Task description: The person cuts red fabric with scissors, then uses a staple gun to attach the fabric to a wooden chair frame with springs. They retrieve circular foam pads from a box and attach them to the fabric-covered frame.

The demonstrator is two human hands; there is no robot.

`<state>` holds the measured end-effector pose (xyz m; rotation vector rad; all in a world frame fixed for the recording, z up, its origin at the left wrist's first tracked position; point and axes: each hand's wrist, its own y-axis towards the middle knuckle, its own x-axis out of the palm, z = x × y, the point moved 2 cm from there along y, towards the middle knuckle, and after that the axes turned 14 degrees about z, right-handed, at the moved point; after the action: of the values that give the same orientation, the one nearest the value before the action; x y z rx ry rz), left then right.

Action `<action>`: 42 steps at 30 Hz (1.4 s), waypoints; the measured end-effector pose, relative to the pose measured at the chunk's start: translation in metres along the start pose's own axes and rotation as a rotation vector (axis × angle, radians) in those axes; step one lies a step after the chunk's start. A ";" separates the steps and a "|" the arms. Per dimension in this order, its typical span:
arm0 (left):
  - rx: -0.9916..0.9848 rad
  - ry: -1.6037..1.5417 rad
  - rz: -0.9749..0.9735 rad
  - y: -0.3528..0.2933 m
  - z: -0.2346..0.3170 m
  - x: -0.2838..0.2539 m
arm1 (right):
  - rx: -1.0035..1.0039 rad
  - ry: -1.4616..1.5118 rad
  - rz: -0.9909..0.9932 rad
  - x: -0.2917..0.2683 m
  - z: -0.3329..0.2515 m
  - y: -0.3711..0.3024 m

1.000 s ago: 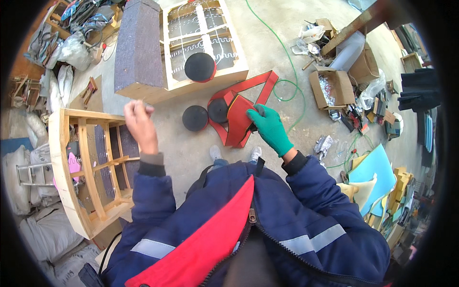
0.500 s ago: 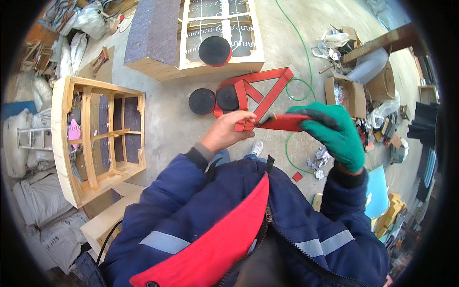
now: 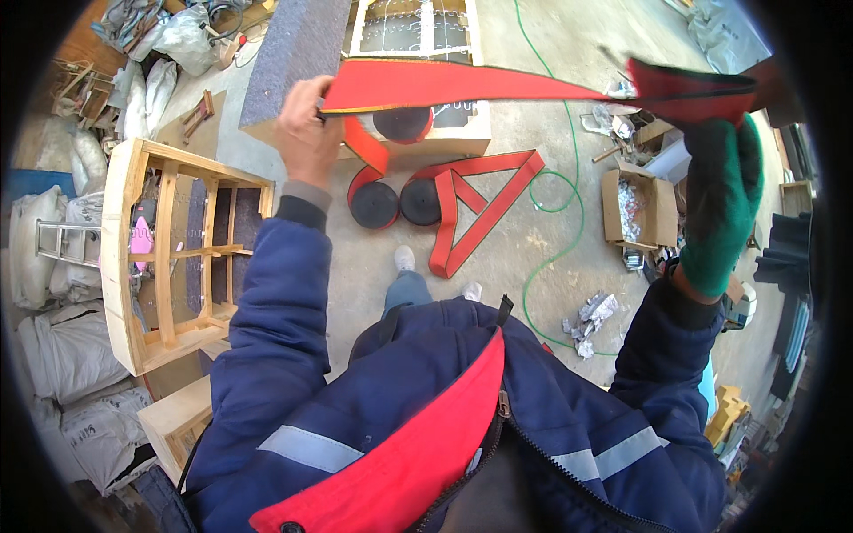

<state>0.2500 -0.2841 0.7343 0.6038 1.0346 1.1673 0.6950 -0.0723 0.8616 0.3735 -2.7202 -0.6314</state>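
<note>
A red webbing strap (image 3: 462,86) with dark edges stretches nearly level between my raised hands. My bare left hand (image 3: 306,124) is closed around its left part, and a tail of strap hangs from there toward a roll of webbing (image 3: 373,206) on the floor. In its green glove, my right hand (image 3: 724,191) grips a folded red and black bundle of strap (image 3: 693,93) at the far right; its fingertips are partly hidden. Beside the first roll lies a second webbing roll (image 3: 420,202), with loose strap (image 3: 480,209) zigzagging from it. A third roll (image 3: 402,123) rests on the sprung frame behind.
A large wooden frame with springs (image 3: 413,35) stands ahead, and another wooden frame (image 3: 169,258) at the left. A green hose (image 3: 569,253) curves over the concrete floor. On the right are a cardboard box (image 3: 640,209) and crumpled scrap (image 3: 593,318); wrapped white bundles (image 3: 71,351) lie left.
My hands have moved far apart and upward, the left to the left, the right to the right. The strap now spans between them, and a tail lifts off the left roll.
</note>
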 end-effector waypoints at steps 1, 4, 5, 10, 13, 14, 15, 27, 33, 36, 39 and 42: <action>0.043 0.057 0.054 0.013 -0.007 -0.003 | -0.025 0.023 0.033 0.001 0.002 0.007; 0.040 0.180 0.142 0.038 -0.050 -0.001 | -0.258 -0.170 0.082 0.010 0.006 0.032; 0.004 0.226 0.129 0.040 -0.071 0.000 | -0.418 -0.361 0.112 0.014 0.007 0.041; -0.186 0.357 0.050 0.014 -0.188 -0.003 | -0.967 -1.279 0.138 0.025 0.022 0.104; -0.276 0.461 -0.032 -0.020 -0.242 -0.019 | -0.628 -0.860 0.241 0.026 0.050 0.141; -0.223 0.450 -0.013 -0.026 -0.254 -0.023 | -0.508 -0.773 0.272 0.027 0.057 0.151; -0.196 0.458 -0.011 -0.033 -0.263 -0.028 | -0.393 -0.682 0.311 0.030 0.065 0.161; -0.767 0.408 -1.124 -0.186 -0.261 -0.120 | 0.822 -0.857 -0.368 0.115 0.302 0.164; -1.232 0.382 -0.933 -0.161 -0.325 -0.058 | 1.042 -0.696 -0.672 0.196 0.483 0.293; -1.236 0.097 -0.579 -0.048 -0.398 0.059 | 0.725 -0.307 -0.519 0.300 0.549 0.419; -1.015 0.018 -0.151 0.094 -0.450 0.198 | 0.341 0.064 -0.104 0.387 0.577 0.492; -0.844 0.006 -0.012 0.158 -0.453 0.289 | 0.287 0.114 -0.410 0.392 0.603 0.472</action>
<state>-0.2130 -0.0144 0.5712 -0.0757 0.4641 1.4517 0.0320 0.4400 0.6655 1.0225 -2.6412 -0.2990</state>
